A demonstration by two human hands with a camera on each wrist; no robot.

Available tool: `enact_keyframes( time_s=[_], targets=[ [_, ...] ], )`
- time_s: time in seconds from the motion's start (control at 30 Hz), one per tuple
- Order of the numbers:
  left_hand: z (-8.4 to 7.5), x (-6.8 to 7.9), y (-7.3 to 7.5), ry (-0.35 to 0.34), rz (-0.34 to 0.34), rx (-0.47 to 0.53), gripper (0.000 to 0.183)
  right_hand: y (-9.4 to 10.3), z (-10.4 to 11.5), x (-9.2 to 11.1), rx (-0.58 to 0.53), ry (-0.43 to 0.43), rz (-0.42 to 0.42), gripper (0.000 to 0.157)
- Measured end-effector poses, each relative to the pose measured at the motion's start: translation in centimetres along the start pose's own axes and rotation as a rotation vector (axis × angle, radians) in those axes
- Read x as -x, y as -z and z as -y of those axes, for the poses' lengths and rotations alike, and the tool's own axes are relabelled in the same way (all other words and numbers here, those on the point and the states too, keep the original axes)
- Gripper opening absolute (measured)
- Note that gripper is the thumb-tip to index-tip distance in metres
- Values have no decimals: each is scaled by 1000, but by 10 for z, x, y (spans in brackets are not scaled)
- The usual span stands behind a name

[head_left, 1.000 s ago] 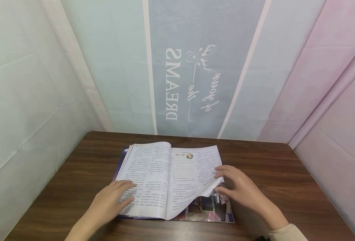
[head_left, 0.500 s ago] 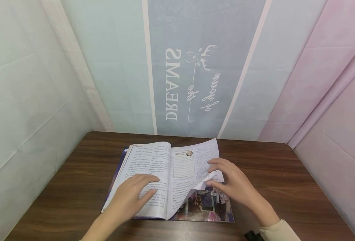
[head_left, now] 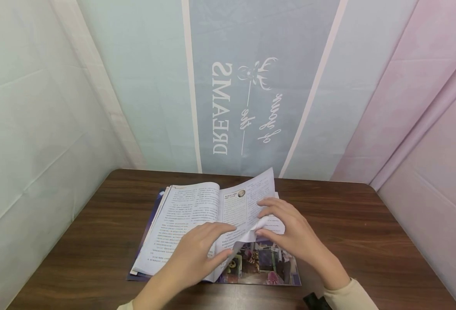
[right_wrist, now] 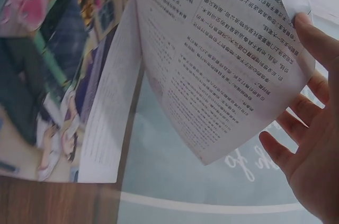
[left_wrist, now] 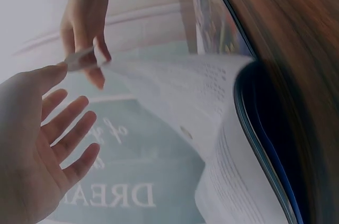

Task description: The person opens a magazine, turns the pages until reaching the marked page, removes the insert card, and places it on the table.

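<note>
An open magazine point(head_left: 185, 206) lies on the table, its left page full of small print. My right hand point(head_left: 297, 232) pinches the lower corner of the right-hand printed page point(head_left: 233, 206), which is lifted and curled. In the right wrist view the underside of that page point(right_wrist: 212, 75) shows, with the thumb point(right_wrist: 310, 28) at its folded edge. Beneath it a colour picture page point(head_left: 268, 265) is exposed. My left hand point(head_left: 197, 254) is over the magazine's lower middle, fingers apart and holding nothing; in the left wrist view its fingers point(left_wrist: 69, 128) are spread near the lifted page.
The brown wooden table point(head_left: 352, 224) extends around the magazine. A dark blue cover point(head_left: 147, 241) sticks out at the magazine's left side. Behind stands a printed curtain point(head_left: 251, 34), with pale cloth walls left and right. A black object point(head_left: 315, 301) sits by the right wrist.
My right hand has drawn the pinched page corner left and upward, baring more of the picture page. My left hand has moved right from the left page toward the magazine's middle.
</note>
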State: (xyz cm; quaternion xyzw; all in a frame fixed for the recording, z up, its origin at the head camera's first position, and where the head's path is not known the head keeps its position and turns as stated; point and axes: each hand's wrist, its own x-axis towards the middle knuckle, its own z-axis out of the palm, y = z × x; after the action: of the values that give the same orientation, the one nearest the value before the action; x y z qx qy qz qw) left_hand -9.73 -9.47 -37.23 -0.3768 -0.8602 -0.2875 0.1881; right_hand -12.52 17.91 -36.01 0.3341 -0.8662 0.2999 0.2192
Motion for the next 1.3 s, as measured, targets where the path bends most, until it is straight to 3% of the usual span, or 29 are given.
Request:
enact_keyframes(
  time_s=[0.37, 0.53, 0.8, 1.07, 1.3],
  targets=[
    [-12, -13, -12, -56, -33, 49, 50, -2, 7, -7, -7, 15, 5, 35],
    [-12, -14, -14, -49, -53, 81, 47, -2, 9, -9, -9, 36, -9, 38],
    [-10, -11, -12, -3, -67, 71, 48, 2, 14, -9, -50, 40, -63, 42],
    [-3, -4, -8, 50, -141, 23, 56, 4, 16, -6, -74, 37, -80, 44],
    [7, 11, 2, 178, -167, -47, 67, 4, 12, 2, -45, 41, -68, 44]
  ],
)
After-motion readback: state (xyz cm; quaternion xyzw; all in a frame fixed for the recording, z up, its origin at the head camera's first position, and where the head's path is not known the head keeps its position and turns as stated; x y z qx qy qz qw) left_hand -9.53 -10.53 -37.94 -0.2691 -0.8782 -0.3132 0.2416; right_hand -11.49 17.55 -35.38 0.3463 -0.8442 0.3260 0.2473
